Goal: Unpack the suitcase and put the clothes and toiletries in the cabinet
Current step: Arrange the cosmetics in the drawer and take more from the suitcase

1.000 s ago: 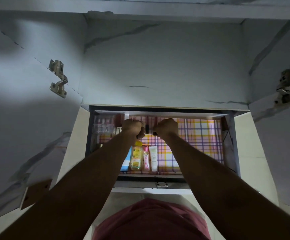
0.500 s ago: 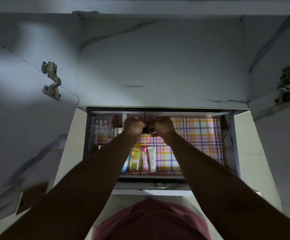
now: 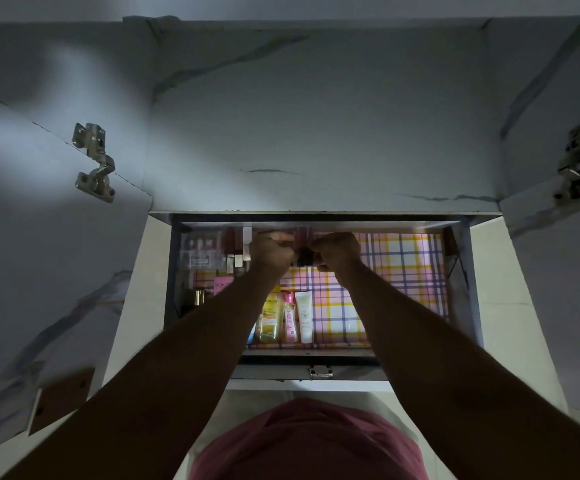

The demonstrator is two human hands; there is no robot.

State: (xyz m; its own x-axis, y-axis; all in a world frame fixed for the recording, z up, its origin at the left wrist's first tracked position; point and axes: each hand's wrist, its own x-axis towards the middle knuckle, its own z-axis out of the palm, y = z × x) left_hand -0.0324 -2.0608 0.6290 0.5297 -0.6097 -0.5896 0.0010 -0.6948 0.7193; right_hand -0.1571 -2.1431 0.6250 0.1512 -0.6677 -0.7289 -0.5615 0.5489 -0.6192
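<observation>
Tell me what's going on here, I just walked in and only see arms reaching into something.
A person is arranging toiletries in an open drawer lined with pink-and-yellow plaid paper. The left hand and right hand are closed together around a small dark item near the back. A yellow Garnier bottle, a pink bottle and a white tube already lie side by side at the front.

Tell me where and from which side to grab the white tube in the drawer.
Grip the white tube across its upper body, just below the cap, coming from above and from its right. It lies flat on the plaid liner, cap towards the drawer's back. The pink bottle sits close on its left, while the right side is open liner, leaving room for fingers.
</observation>
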